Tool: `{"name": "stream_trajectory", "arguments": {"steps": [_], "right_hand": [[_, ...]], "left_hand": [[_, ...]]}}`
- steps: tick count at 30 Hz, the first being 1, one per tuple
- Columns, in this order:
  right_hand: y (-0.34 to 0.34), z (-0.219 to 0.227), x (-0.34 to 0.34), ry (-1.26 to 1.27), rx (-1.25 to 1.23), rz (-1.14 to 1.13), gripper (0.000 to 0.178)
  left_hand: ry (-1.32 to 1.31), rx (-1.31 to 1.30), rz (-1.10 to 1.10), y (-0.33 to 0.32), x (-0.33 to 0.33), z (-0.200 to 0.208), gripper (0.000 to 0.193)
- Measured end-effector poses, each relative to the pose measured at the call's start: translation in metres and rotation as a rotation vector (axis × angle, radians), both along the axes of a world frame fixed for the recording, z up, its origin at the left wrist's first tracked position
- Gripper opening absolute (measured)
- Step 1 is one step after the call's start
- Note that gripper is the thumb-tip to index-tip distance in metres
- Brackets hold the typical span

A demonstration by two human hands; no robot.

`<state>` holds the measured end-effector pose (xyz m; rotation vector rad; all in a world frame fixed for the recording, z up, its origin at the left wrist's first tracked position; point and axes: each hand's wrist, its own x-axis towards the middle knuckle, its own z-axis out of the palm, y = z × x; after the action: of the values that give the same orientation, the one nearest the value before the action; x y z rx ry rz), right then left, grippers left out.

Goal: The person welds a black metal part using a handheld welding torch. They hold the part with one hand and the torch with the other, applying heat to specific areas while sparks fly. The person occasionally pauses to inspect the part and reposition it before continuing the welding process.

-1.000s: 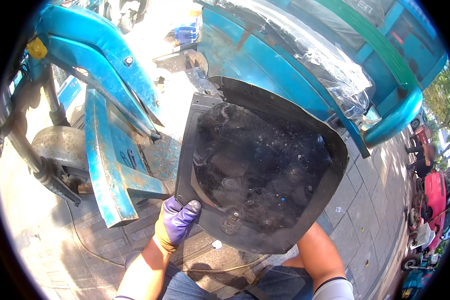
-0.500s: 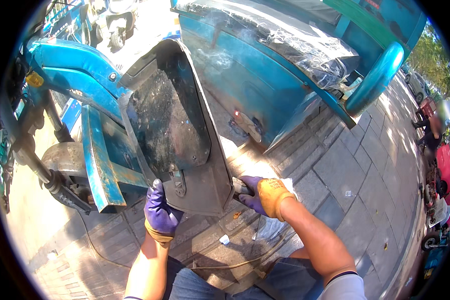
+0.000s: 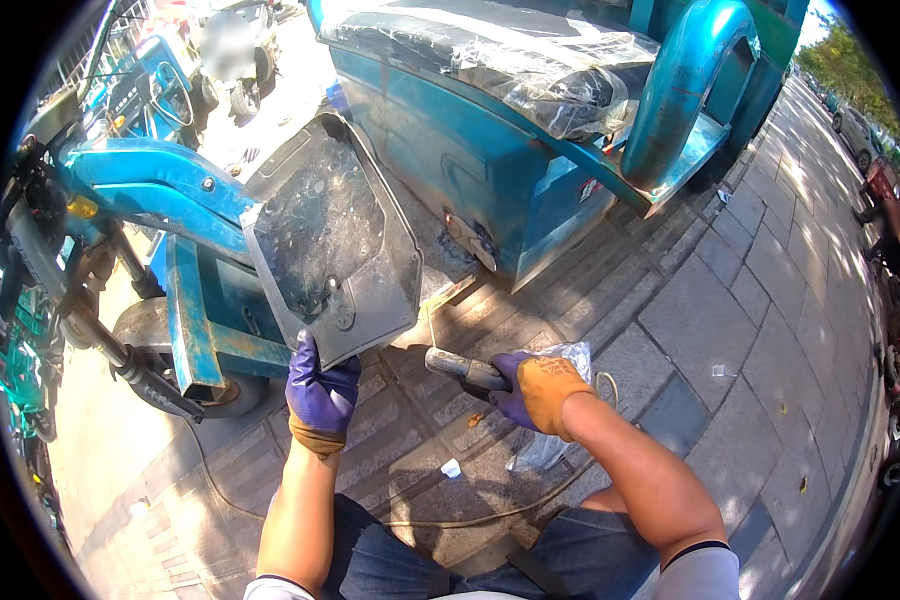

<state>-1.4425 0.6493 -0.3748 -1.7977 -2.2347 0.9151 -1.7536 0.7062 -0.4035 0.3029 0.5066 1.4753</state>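
Note:
My left hand (image 3: 322, 398), in a purple and yellow glove, pinches the lower corner of a dusty black plastic panel (image 3: 320, 225). The panel is a shallow tray shape, tilted up between the blue front frame and the blue seat box of a three-wheeler. In a matching glove, my right hand (image 3: 540, 393) is closed round a welding electrode holder (image 3: 462, 368). A thin rod rises from the holder's tip, just right of the panel's lower edge. Beyond it, a rusty metal bracket (image 3: 472, 240) sits low on the seat box (image 3: 450, 150).
A blue angled frame piece (image 3: 185, 310) and the front wheel (image 3: 232, 397) stand at left. A pale cable (image 3: 470, 522) crosses the paving before my knees. Clear plastic wrap (image 3: 540, 452) lies under my right hand. Parked vehicles and a person are at far right.
The panel has tipped and shifted left in my left hand. My right hand's electrode holder has come into fuller view. The red glow and smoke at the bracket no longer show.

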Motion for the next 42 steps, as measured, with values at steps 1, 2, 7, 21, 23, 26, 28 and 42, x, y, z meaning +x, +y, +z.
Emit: {"name": "stream_trajectory", "arguments": {"steps": [1,2,7,21,23,26,28,42], "right_hand": [[-0.002,0.002,0.004,-0.002,-0.008,-0.011,0.034],[-0.004,0.004,0.007,0.003,-0.026,-0.017,0.034],[-0.008,0.004,0.018,-0.035,-0.095,-0.011,0.033],[-0.005,-0.01,0.036,-0.041,-0.177,-0.069,0.033],[-0.004,-0.01,0.043,0.005,-0.162,-0.095,0.03],[-0.002,-0.01,0.047,-0.018,-0.152,-0.132,0.038],[-0.001,-0.01,0.047,-0.031,-0.145,-0.153,0.039],[0.005,-0.002,0.047,-0.086,-0.192,-0.208,0.041]], "left_hand": [[-0.008,-0.024,0.007,0.003,0.002,0.0,0.026],[0.009,-0.017,0.014,0.005,0.005,-0.001,0.026],[0.076,-0.012,0.041,0.009,0.019,-0.002,0.028],[0.13,-0.03,0.053,0.011,0.02,0.001,0.026],[0.169,-0.041,0.026,0.009,0.018,0.001,0.025],[0.149,-0.067,0.009,0.006,0.015,0.002,0.026],[0.173,-0.074,0.031,0.006,0.014,0.003,0.03],[0.288,0.075,-0.039,0.001,0.012,-0.005,0.032]]}}
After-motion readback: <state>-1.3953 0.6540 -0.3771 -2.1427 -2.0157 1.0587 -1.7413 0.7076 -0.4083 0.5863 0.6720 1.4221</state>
